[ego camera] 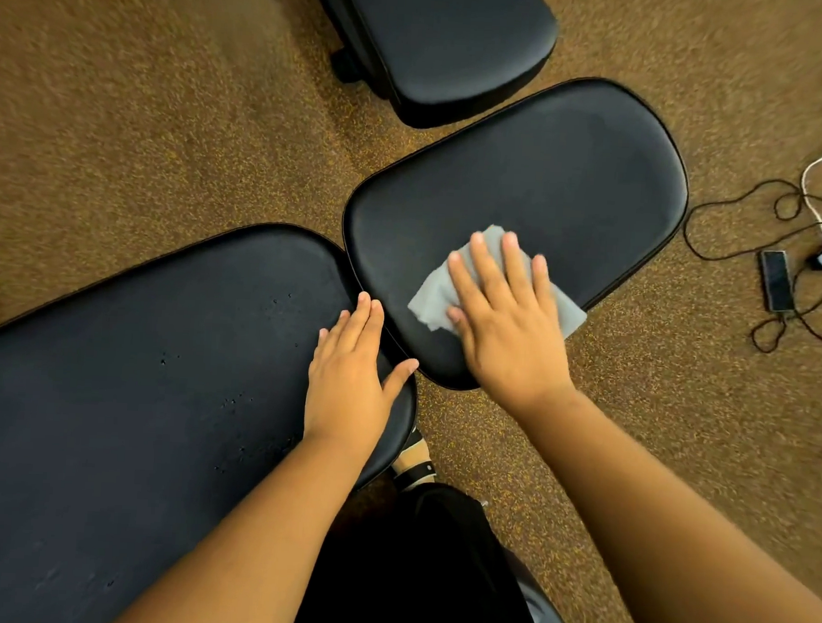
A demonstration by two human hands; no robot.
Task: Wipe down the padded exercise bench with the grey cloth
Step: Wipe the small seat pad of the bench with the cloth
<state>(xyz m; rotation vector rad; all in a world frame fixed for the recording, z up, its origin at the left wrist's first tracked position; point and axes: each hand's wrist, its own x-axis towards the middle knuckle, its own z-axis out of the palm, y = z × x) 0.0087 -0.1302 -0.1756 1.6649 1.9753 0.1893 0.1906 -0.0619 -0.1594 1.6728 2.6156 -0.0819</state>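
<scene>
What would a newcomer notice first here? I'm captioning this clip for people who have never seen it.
First, the right hand pressed flat on the grey cloth at the near end of the smaller black bench pad, centre frame. Beside it, the left hand rests open on the end of the long pad at lower left. At the right edge, a phone and tangled cables lie on the brown floor.

bench seat pad: grey cloth | floor: phone, cables

cloth on seat pad, phone right
</scene>
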